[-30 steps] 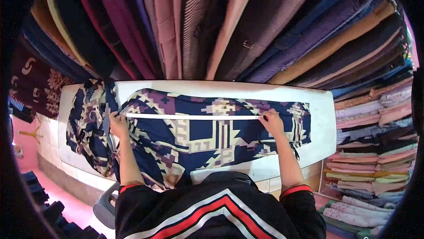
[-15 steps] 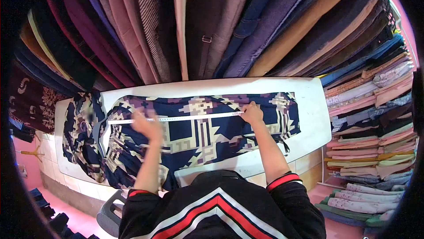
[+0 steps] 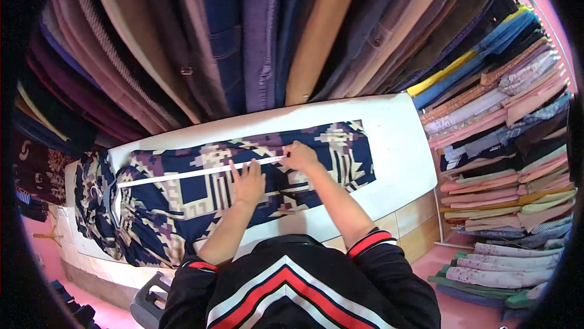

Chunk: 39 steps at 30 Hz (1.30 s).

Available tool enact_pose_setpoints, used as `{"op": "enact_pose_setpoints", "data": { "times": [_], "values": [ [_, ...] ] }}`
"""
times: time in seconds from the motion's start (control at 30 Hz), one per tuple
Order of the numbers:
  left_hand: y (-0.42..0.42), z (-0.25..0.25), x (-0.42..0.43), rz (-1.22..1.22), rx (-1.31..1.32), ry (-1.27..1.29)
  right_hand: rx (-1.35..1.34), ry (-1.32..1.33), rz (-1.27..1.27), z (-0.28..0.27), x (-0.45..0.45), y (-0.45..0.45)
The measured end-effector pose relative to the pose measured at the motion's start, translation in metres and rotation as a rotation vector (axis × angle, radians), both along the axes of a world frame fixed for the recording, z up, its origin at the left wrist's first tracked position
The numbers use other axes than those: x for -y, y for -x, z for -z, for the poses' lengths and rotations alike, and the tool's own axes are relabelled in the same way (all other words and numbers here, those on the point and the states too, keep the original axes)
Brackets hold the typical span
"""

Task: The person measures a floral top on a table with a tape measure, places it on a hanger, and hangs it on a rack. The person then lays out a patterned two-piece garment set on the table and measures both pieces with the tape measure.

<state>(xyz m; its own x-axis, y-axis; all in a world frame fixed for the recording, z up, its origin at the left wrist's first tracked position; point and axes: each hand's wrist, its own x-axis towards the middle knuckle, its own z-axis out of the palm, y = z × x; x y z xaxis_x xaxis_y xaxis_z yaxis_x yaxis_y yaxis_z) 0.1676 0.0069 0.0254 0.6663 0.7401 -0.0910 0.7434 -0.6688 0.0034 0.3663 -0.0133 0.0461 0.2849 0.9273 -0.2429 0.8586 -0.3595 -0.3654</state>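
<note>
A long garment (image 3: 194,194) in navy, beige and purple blocks lies spread on a white table. Across it runs a white measuring tape (image 3: 176,178), from the gathered part at the left to my right hand (image 3: 300,157). The fingers of that hand are closed on the tape's right stretch. My left hand (image 3: 248,184) rests palm down with its fingers spread, the fingertips at the tape just left of my right hand. At the far left, a bunched part of the garment lies around a grey hanger-like piece (image 3: 110,198).
Trousers (image 3: 258,43) hang in a dense row behind the white table (image 3: 398,146). Folded clothes (image 3: 499,201) hang in tiers on a rack at the right. A grey plastic chair (image 3: 146,301) stands at the lower left, by the table's near side.
My left hand has moved right along the tape, from near its left end to close beside my right hand. The view has turned to the right. My right hand still grips the tape.
</note>
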Motion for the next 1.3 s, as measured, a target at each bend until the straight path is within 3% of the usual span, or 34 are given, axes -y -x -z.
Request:
{"op": "enact_pose_setpoints", "data": {
  "times": [0.07,0.13,0.2,0.27,0.37,0.77,0.97,1.17,1.3],
  "values": [
    [-0.003,-0.006,0.001,-0.013,-0.019,-0.016,-0.186,0.02,-0.096,0.008,0.018,-0.069],
    [-0.008,-0.004,0.003,-0.057,0.001,-0.041,-0.305,0.062,-0.012,-0.007,0.049,-0.138],
    [-0.01,-0.003,0.004,-0.096,0.035,-0.007,-0.235,0.048,-0.027,-0.004,0.08,-0.209],
    [-0.014,-0.003,0.005,-0.138,0.066,0.011,-0.229,0.251,0.19,-0.026,0.104,-0.248],
    [-0.015,0.004,0.007,-0.186,0.086,0.025,-0.184,0.199,0.196,-0.011,0.122,-0.279],
    [-0.019,0.006,0.014,-0.26,0.154,0.001,-0.055,0.414,0.291,-0.022,0.111,-0.288],
    [-0.022,0.0,0.016,-0.288,0.162,0.039,0.131,0.441,0.279,-0.024,0.107,-0.272],
    [-0.021,0.009,0.02,-0.306,0.154,0.062,0.152,0.433,0.313,-0.023,0.103,-0.268],
    [-0.015,0.021,0.029,-0.297,0.301,0.015,0.224,0.334,0.243,-0.012,0.112,-0.263]
  ]
}}
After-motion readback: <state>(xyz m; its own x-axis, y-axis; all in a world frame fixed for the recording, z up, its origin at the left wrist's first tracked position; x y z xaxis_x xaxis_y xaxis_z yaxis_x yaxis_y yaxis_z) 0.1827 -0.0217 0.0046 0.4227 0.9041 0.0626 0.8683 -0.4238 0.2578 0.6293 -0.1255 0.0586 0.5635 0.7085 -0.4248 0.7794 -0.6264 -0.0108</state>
